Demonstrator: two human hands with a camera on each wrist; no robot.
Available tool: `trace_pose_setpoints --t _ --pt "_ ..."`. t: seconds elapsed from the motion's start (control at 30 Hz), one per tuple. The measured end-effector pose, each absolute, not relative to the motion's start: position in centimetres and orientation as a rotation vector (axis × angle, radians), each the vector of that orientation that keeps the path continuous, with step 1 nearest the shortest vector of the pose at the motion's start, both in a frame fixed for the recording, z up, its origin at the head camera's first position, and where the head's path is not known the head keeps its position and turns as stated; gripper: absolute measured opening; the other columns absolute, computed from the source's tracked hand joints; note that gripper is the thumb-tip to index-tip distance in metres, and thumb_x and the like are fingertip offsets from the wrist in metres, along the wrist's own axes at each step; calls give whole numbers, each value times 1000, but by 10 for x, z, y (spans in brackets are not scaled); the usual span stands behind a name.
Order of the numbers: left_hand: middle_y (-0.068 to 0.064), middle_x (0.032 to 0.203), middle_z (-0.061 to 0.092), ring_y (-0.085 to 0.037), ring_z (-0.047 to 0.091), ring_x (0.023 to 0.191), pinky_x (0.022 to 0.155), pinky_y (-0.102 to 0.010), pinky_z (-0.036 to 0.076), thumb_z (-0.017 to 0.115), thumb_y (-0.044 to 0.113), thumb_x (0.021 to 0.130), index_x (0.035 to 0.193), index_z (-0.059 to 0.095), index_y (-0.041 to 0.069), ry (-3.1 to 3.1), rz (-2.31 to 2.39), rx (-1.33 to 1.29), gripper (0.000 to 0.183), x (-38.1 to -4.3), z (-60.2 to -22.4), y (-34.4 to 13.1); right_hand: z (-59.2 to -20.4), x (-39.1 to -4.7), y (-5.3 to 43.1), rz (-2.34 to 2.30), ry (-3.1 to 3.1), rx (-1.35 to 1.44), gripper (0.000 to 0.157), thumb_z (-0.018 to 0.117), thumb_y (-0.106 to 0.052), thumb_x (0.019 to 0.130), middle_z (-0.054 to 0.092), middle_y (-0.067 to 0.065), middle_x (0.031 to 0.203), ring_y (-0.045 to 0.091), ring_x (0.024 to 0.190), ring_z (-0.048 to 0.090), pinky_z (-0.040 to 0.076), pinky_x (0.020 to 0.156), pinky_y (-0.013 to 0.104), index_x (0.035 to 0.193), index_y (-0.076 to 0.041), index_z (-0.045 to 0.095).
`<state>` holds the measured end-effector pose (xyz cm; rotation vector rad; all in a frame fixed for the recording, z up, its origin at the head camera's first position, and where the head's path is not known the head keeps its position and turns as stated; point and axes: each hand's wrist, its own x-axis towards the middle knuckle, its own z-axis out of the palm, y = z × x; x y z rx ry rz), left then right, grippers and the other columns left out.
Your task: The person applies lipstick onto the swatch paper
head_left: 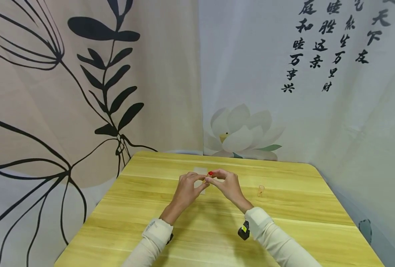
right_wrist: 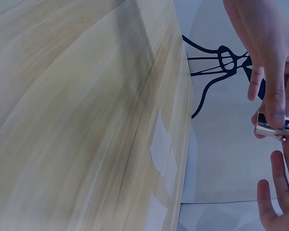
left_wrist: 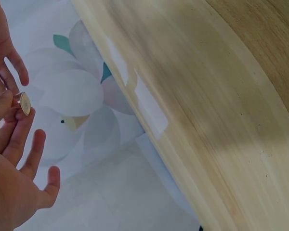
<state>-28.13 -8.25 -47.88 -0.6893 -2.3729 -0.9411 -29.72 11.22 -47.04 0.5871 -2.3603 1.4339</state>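
Note:
Both hands meet above the back middle of the table, around one small clear object with a red top. My left hand pinches it between thumb and fingertips from the left. From the other side my right hand grips it with thumb and forefinger. A round, gold-looking end of the object shows in the left wrist view. The right wrist view shows its clear, shiny side under the right thumb. Fingers cover much of it, and its exact kind cannot be told.
A small see-through orange cylinder stands on the wooden table, right of the hands. Pale flat rectangles lie behind and below the hands. Printed curtains hang beyond the table's back edge.

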Motion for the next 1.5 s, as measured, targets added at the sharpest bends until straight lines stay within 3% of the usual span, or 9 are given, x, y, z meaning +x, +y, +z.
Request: trace_pose_setpoints --t 0.77,1.2,1.4,1.5 --pt "-1 108 78 -24 67 108 104 -58 43 84 25 89 116 79 12 -2411 -933 -655 30 -299 -487 -91 -479 -315 106 1437 -2391 590 25 83 -26 91 79 1 100 24 98 76 59 92 47 110 -11 78" --pt "2 107 79 -24 68 106 101 -56 45 86 25 88 109 80 17 -2489 -796 -548 24 -329 -487 -117 -486 -341 121 1264 -2518 682 47 81 -29 93 72 9 130 30 121 67 52 102 52 133 -8 70" --pt "4 105 77 -23 68 107 98 -54 44 84 25 90 113 80 18 -2551 -705 -519 25 -341 -487 -126 -504 -353 129 1197 -2640 626 54 79 -32 94 66 13 139 38 118 67 50 104 53 140 -6 65" --pt "6 101 76 -22 67 106 96 -52 43 82 27 91 112 80 19 -2595 -665 -511 22 -349 -487 -127 -512 -357 131 1183 -2691 600 54 77 -32 96 65 15 140 37 96 73 48 106 54 141 -7 64"
